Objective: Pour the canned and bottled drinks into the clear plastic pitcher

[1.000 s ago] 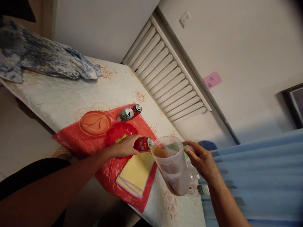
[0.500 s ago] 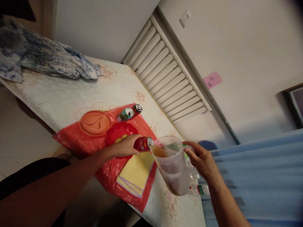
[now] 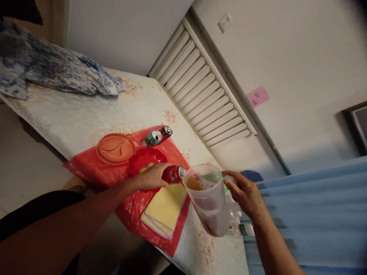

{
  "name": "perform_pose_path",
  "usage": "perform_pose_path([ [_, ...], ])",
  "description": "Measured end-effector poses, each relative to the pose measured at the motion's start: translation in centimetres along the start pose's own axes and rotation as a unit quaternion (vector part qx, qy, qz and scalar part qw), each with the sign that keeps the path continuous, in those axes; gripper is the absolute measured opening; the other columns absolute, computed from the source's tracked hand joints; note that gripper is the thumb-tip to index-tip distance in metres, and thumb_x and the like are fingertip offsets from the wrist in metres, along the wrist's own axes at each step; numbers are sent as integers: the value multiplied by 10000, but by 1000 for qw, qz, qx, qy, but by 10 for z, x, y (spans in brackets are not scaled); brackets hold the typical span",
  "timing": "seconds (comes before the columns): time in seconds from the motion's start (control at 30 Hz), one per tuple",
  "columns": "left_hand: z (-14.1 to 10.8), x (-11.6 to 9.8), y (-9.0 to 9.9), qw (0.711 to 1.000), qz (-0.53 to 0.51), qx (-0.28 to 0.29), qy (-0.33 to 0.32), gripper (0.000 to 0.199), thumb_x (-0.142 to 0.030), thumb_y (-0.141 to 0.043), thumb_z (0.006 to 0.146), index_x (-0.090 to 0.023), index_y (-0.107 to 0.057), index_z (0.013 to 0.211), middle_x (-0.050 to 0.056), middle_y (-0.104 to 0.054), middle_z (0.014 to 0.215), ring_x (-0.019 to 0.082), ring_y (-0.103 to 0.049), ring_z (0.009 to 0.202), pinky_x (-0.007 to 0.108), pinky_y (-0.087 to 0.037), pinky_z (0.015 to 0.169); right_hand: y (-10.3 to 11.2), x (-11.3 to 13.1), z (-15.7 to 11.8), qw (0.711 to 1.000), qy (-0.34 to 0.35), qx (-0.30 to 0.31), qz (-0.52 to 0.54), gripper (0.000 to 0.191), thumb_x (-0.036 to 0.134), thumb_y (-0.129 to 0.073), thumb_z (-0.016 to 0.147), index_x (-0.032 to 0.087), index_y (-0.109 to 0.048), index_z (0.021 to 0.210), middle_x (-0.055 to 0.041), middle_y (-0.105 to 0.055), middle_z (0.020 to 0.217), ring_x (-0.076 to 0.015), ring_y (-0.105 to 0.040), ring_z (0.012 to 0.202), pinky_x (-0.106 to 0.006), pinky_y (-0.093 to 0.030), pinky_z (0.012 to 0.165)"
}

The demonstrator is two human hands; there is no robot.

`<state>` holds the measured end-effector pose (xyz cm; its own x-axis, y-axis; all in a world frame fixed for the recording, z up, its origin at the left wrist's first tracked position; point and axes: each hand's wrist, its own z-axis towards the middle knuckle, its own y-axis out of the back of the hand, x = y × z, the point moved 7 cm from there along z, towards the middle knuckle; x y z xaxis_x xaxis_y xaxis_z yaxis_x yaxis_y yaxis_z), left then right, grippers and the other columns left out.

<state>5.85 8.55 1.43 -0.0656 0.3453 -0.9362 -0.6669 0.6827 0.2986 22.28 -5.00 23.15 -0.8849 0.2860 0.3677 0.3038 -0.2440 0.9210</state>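
A red drink can (image 3: 173, 174) lies on its side in my left hand (image 3: 152, 176), whose fingers are wrapped round it. Its open top meets the rim of a cloudy plastic pitcher (image 3: 213, 214). Amber liquid (image 3: 193, 183) shows inside the pitcher near that rim. On the pitcher's far side, my right hand (image 3: 246, 193) is closed round the handle, which is mostly hidden. Beneath the can lie a folded yellow cloth (image 3: 164, 210) and a red scalloped dish (image 3: 147, 156), partly covered by my left hand.
A red plastic sheet (image 3: 133, 217) covers part of the flowered tablecloth (image 3: 137, 110). On it stand an orange divided dish (image 3: 115, 148), a green can (image 3: 151, 138) and a dark-red can (image 3: 166, 131). Clear bottles (image 3: 243, 229) are behind the pitcher. A radiator (image 3: 200, 84) borders the table.
Almost nothing differs. The can and the pitcher keep their places against each other, and both hands hold on as before.
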Motion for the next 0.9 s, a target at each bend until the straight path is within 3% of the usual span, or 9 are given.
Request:
perform_pose_path([
  [0.9, 0, 1, 1, 1000, -3, -1, 0, 578, -194, -707, 639, -241, -601, 1205, 52, -686, 1187, 251, -650, 1036, 305, -504, 821, 4, -2, 1, 1000, 2, 5, -11, 459, 562, -659, 799, 165, -745, 1013, 41, -429, 566, -112, -357, 506, -232, -312, 458],
])
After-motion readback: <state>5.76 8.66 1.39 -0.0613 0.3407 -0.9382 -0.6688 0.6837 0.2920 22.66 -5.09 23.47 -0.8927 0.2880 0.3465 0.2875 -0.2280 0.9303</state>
